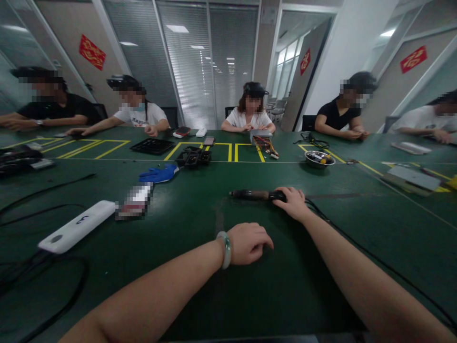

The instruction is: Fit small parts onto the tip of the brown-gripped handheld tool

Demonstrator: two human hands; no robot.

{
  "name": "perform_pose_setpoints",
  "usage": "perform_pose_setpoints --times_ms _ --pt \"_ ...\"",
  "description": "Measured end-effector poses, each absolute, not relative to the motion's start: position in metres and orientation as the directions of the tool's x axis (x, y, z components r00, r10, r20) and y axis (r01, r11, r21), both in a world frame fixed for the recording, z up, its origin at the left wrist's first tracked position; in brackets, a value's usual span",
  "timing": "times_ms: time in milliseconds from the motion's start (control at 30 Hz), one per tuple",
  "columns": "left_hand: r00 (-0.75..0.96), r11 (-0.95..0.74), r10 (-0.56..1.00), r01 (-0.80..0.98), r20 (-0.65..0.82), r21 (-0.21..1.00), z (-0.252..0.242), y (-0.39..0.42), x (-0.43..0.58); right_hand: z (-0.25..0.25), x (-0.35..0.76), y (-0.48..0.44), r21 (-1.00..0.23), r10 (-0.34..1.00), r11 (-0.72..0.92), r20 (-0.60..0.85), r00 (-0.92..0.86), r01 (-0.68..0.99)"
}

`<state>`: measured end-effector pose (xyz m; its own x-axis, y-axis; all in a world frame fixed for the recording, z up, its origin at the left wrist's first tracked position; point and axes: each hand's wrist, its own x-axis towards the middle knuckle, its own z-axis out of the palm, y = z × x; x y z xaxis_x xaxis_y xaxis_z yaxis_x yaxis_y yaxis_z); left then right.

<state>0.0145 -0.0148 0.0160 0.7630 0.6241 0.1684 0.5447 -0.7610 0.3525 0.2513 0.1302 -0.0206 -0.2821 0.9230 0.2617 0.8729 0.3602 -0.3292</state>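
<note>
The left hand (250, 244), loosely clenched, rests on the green table (200, 295) near its front edge. Just beyond, the right hand (292, 202) grasps the rear of a dark, cylindrical electric screwdriver (252, 195) lying flat mid-table. A steel bowl (319, 158) sits farther off. Seated people (250, 114) line the far edge.

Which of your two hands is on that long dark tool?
The right hand, closed over the tool's cabled end. The left hand, with the pale green bangle, rests curled on the table, apart from it.

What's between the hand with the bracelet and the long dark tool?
Nothing, just bare green table between the left hand and the long dark tool. The head view shows it.
</note>
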Motion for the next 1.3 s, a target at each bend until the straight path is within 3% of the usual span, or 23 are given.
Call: perform_pose_setpoints --times_ms 133,233,533,633,767,867,1033,1167,1300 --pt "0.42 -0.564 0.792 0.78 0.443 0.271 0.014 -0.011 0.01 -0.019 0.181 0.102 -0.365 0.87 0.49 0.267 -0.416 0.791" --pt "0.247 -0.388 0.848 0.893 0.469 0.229 0.004 -0.002 0.004 -0.02 0.153 0.078 -0.375 0.849 0.528 0.261 -0.46 0.762" --pt "0.296 -0.379 0.888 0.904 0.351 0.197 -0.003 0.002 -0.005 -0.019 0.136 0.032 -0.52 0.835 0.537 0.22 -0.504 0.664" --pt "0.268 -0.35 0.9 0.915 0.343 0.203 -0.002 0.004 -0.005 -0.007 0.154 0.011 -0.63 0.91 0.415 0.276 -0.31 0.657" --pt "0.259 -0.333 0.913 0.921 0.316 0.205 -0.003 0.008 -0.007 -0.003 0.202 -0.034 -0.705 0.959 0.255 0.095 -0.269 0.662" --pt "0.264 -0.334 0.92 0.916 0.29 0.223 -0.003 0.009 -0.008 -0.016 0.249 -0.061 -0.642 0.969 0.196 0.011 -0.247 0.741" --pt "0.243 -0.31 0.929 0.922 0.28 0.23 0.001 0.008 -0.007 -0.04 0.312 -0.043 -0.469 0.973 0.157 0.226 -0.054 0.869" --pt "0.282 -0.353 0.92 0.899 0.272 0.259 0.006 0.003 -0.005 -0.036 0.321 0.01 -0.352 0.946 0.241 0.293 -0.138 0.904" --pt "0.327 -0.398 0.902 0.883 0.282 0.247 0.011 -0.002 -0.004 -0.024 0.295 0.054 -0.329 0.924 0.351 0.274 -0.267 0.877"
